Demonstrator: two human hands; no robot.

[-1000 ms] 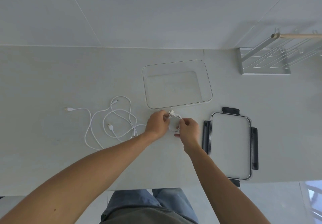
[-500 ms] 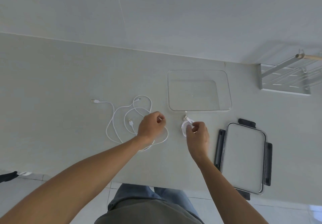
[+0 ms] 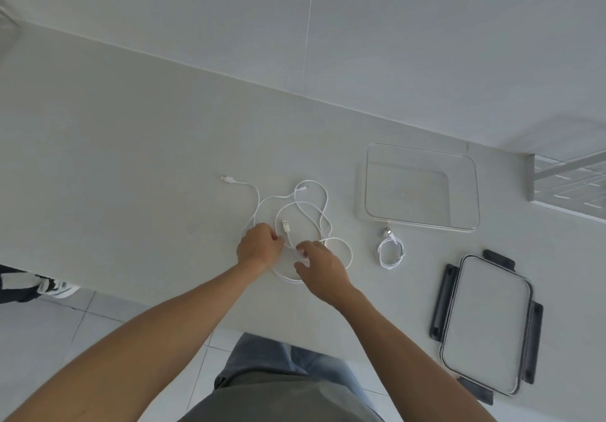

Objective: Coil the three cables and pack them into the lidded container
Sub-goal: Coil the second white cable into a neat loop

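Two loose white cables (image 3: 296, 206) lie tangled on the pale table, left of centre. My left hand (image 3: 259, 246) has curled fingers that pinch a strand of this tangle near a USB plug (image 3: 286, 225). Just to its right, my right hand (image 3: 323, 265) hovers with its fingers spread over the same strands, gripping nothing that I can see. A third cable (image 3: 391, 251) lies as a small coil in front of the clear container (image 3: 423, 224), which stands open with nothing inside. The container's lid (image 3: 488, 320), with dark clips, lies flat at the right front.
A metal rack (image 3: 570, 188) stands at the back right against the wall. The table's front edge runs just under my forearms, with tiled floor below it. A shoe (image 3: 57, 288) shows on the floor at the far left.
My right hand has let go of the small coil, left it in front of the container and moved left to the tangle. My left hand went to the loose cables earlier and stays there.
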